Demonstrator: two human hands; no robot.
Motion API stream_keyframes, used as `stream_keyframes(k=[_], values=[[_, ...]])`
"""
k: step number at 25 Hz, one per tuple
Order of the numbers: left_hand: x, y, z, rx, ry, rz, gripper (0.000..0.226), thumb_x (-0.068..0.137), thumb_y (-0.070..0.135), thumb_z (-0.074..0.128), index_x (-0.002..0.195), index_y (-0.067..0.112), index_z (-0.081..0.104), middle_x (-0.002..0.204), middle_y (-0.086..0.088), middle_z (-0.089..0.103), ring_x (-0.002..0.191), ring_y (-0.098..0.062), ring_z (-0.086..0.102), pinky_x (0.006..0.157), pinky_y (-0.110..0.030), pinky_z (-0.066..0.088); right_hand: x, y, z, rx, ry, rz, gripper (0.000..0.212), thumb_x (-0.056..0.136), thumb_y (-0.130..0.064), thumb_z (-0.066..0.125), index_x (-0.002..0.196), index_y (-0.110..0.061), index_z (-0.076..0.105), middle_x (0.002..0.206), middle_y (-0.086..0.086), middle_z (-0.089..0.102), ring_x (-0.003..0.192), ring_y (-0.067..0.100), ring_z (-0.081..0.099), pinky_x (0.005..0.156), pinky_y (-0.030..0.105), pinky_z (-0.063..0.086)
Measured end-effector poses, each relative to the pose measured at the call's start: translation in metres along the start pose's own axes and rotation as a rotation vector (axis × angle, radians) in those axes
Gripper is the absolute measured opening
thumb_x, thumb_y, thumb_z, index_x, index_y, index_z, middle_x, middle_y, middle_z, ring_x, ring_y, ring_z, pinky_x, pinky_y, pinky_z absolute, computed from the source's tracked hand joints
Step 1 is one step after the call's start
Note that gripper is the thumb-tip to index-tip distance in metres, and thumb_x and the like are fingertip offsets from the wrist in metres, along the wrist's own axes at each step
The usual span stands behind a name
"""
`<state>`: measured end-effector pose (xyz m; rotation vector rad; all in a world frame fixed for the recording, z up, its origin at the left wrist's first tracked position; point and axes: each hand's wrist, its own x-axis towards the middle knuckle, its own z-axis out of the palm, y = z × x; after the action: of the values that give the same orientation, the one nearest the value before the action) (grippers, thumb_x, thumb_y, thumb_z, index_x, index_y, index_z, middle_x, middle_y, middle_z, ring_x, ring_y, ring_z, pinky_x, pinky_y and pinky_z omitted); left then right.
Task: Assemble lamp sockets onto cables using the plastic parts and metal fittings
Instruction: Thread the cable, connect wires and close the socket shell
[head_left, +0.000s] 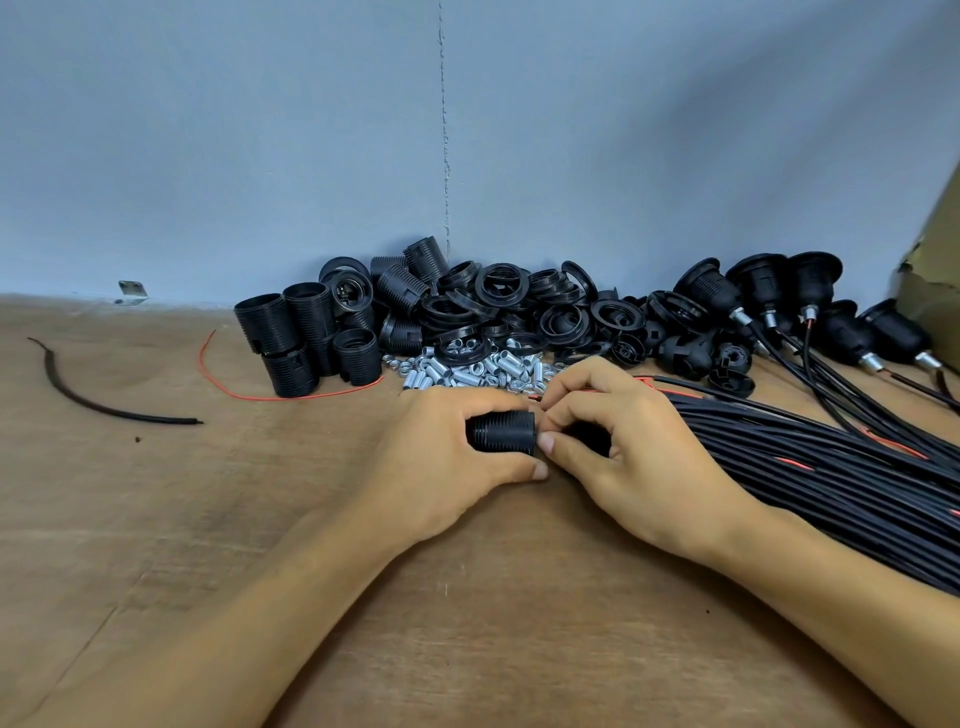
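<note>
Step in hand: joining socket pieces on a cable, mid-surface, just in front of the parts piles.

Left hand (447, 452) is wrapped around a black threaded socket barrel (501, 430), which lies sideways just above the surface (208, 519), thumb under and fingers over it. Right hand (634, 457) has its fingers curled and meets the barrel's right end. It holds a black part (587, 439) under the fingers; can't tell what that part is. A red wire end (535, 398) shows just above where the hands meet. The two hands touch.

Cable bundle (831, 467) fans off to the right, right forearm beside it. Behind the hands is a heap of small metal fittings (478, 371). Behind that are black rings (498, 296), with more threaded barrels (306, 332) to the left. Finished sockets on cables (769, 291) are at far right.

Judgement: barrel and base are being mated or screwed together over the wiring. The next move probably calls for holding the barrel steady and twisting the right-hand piece, with the red wire kept clear of the threads. A metal fitting likely goes on after that; the heap is within easy reach.
</note>
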<state>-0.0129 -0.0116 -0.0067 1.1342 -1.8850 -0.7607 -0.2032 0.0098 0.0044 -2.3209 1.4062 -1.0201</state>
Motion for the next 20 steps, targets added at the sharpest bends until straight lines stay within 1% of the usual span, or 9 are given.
stream_keyframes(k=[3, 6, 8, 11, 17, 20], values=[[-0.0001, -0.0002, 0.0006, 0.009, 0.021, -0.011, 0.042, 0.065, 0.025, 0.095, 0.104, 0.031, 0.080, 0.093, 0.017, 0.077, 0.089, 0.000, 0.070, 0.086, -0.026, 0.054, -0.0007, -0.0017, 0.0011, 0.014, 0.014, 0.042, 0.007, 0.088, -0.011, 0.074, 0.082, -0.014, 0.073, 0.102, -0.008, 0.058, 0.098, 0.006, 0.056, 0.082, 0.008, 0.038], [-0.0003, -0.0008, 0.0000, -0.026, 0.040, -0.041, 0.041, 0.065, 0.026, 0.095, 0.103, 0.031, 0.079, 0.092, 0.015, 0.077, 0.087, -0.002, 0.071, 0.086, -0.031, 0.056, -0.0013, -0.0018, -0.0002, 0.040, 0.039, 0.061, 0.005, 0.087, -0.014, 0.075, 0.085, -0.019, 0.076, 0.102, -0.011, 0.062, 0.098, 0.003, 0.058, 0.083, 0.008, 0.040], [-0.0003, -0.0016, -0.0009, -0.019, 0.057, -0.041, 0.039, 0.066, 0.029, 0.095, 0.102, 0.032, 0.079, 0.089, 0.016, 0.076, 0.083, -0.001, 0.070, 0.083, -0.030, 0.056, -0.0012, -0.0005, -0.0028, 0.041, 0.058, 0.050, 0.006, 0.087, -0.015, 0.075, 0.085, -0.021, 0.075, 0.100, -0.013, 0.063, 0.098, 0.003, 0.059, 0.084, 0.010, 0.043], [-0.0009, -0.0014, -0.0026, 0.001, 0.059, -0.038, 0.038, 0.066, 0.031, 0.094, 0.101, 0.033, 0.079, 0.088, 0.018, 0.076, 0.082, 0.001, 0.069, 0.082, -0.027, 0.055, 0.0000, 0.0005, -0.0020, 0.018, 0.048, 0.018, 0.010, 0.089, -0.011, 0.073, 0.082, -0.019, 0.072, 0.097, -0.011, 0.064, 0.095, 0.005, 0.059, 0.083, 0.011, 0.042], [0.0025, 0.0015, -0.0009, -0.013, 0.016, -0.022, 0.033, 0.069, 0.026, 0.092, 0.099, 0.033, 0.080, 0.087, 0.013, 0.077, 0.085, -0.009, 0.071, 0.082, -0.033, 0.054, -0.0009, 0.0023, 0.0028, -0.031, 0.017, -0.028, 0.009, 0.090, -0.008, 0.070, 0.083, -0.013, 0.067, 0.098, -0.007, 0.060, 0.095, 0.007, 0.057, 0.086, 0.014, 0.041], [0.0024, 0.0003, -0.0021, -0.025, -0.009, -0.018, 0.032, 0.070, 0.024, 0.092, 0.099, 0.033, 0.080, 0.089, 0.010, 0.078, 0.088, -0.014, 0.072, 0.085, -0.038, 0.056, -0.0014, 0.0031, 0.0037, -0.026, 0.016, -0.034, 0.009, 0.091, -0.009, 0.068, 0.084, -0.014, 0.065, 0.097, -0.008, 0.059, 0.093, 0.005, 0.056, 0.084, 0.012, 0.040]])
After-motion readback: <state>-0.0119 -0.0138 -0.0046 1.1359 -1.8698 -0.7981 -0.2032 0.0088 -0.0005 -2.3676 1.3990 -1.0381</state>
